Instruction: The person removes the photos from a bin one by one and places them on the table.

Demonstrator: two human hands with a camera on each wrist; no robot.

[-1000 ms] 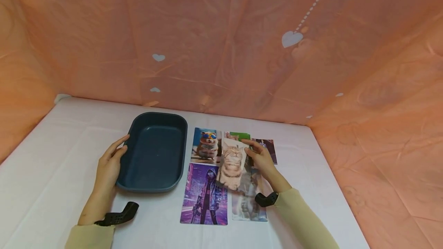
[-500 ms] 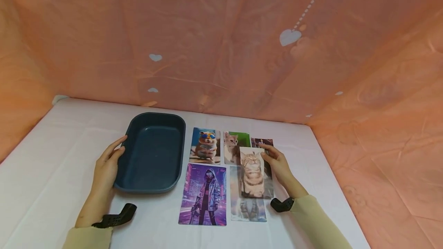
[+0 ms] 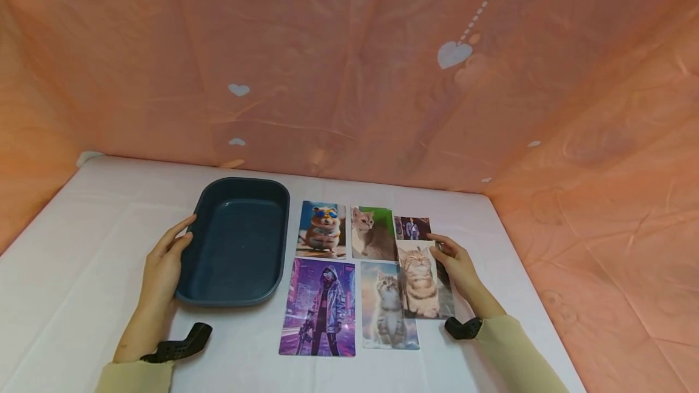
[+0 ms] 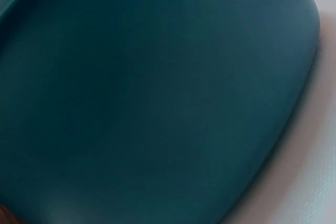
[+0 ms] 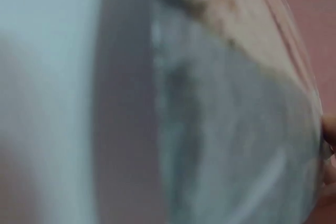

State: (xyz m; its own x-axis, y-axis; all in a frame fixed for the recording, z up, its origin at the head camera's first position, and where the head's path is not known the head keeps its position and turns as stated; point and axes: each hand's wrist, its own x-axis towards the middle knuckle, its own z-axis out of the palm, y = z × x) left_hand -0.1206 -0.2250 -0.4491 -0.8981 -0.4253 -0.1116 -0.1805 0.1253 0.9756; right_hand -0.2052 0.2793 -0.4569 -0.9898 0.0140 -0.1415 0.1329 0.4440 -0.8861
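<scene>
In the head view my left hand [image 3: 162, 268] lies along the left wall of a dark blue rectangular tray [image 3: 240, 304], fingertips and thumb at its outer side. The tray's side wall [image 4: 157, 98] fills most of the left wrist view. My right hand [image 3: 457, 265] pinches the right edge of a picture card [image 3: 419, 284] showing a tabby cat with closed eyes. That card overlaps a grey kitten card [image 3: 388, 314] and the lower part of a small dark card [image 3: 414, 227]. The right wrist view shows the held card [image 5: 236, 124] close up, blurred, with fingertips at its edge.
Between tray and right hand lie a hamster card [image 3: 323, 229], a cat card with a green background [image 3: 374, 233] and a purple hooded-figure card [image 3: 318, 308]. A white cloth [image 3: 229, 356] covers the table. Orange cloth walls [image 3: 349, 77] stand behind and at the sides.
My right hand has carried the tabby cat card rightward and slightly nearer, uncovering the green-background cat card and more of the grey kitten card. My left hand stays at the tray.
</scene>
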